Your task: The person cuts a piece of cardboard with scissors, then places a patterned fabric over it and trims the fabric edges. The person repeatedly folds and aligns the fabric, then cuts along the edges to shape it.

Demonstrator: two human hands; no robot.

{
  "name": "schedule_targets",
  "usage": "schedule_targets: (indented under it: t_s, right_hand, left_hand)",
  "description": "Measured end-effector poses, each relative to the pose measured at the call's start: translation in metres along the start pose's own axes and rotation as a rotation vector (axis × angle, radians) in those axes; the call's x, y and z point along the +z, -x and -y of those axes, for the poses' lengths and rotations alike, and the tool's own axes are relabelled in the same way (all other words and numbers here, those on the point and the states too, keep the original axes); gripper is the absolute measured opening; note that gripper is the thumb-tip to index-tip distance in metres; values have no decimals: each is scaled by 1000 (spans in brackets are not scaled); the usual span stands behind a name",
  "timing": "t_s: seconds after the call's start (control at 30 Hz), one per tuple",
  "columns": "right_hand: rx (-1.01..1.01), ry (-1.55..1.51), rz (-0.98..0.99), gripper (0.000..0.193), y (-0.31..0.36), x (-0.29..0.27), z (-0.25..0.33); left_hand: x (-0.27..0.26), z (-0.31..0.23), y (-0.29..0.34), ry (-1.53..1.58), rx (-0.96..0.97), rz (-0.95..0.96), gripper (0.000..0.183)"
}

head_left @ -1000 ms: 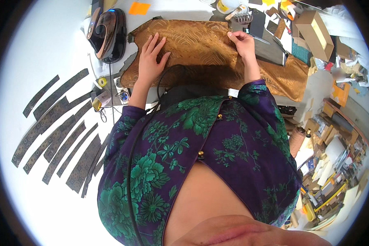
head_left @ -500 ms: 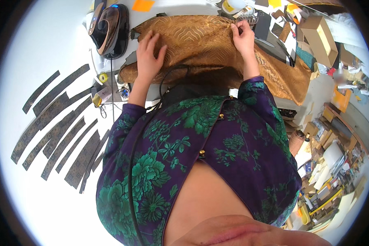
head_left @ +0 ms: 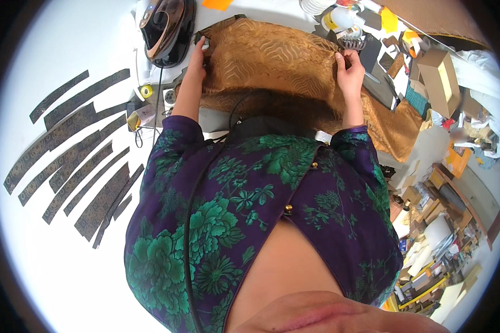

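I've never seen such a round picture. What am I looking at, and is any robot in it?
No robot: these are a person's two bare hands. A wide fisheye camera on the person's head looks down, so straight edges bend near the rim and the wearer's flowered top fills the lower part. Gold-brown patterned cloth is spread over a white table. The right hand pinches its edge; the left hand is at its left side, the grip hard to make out. Left of that hand is a dark iron; farther left are dark patterned strips. A cardboard box sits at right.
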State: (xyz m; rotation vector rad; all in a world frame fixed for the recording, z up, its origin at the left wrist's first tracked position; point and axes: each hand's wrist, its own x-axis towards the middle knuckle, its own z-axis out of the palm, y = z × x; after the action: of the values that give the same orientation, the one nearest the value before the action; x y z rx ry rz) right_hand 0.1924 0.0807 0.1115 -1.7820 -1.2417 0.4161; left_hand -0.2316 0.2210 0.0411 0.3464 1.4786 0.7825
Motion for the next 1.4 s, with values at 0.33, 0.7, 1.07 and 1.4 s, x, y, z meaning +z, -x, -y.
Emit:
schedule_targets:
  t_s: [0.33,0.7,1.07,1.4]
  right_hand:
    - [-177,44,-270,16,42,-44,21]
    - [89,167,-180,27,106,-74,7]
    - [-110,222,-83,31,61,-56,57]
    - [-293,462,177,41,-13,54,24]
  left_hand:
    - [-4,-59,170,401,465,216,33]
    - [-8,2,160,155,450,-25,29]
    - [-85,-2,179,119,584,-119,31]
    - [-153,69,131,-1176,367,-337,50]
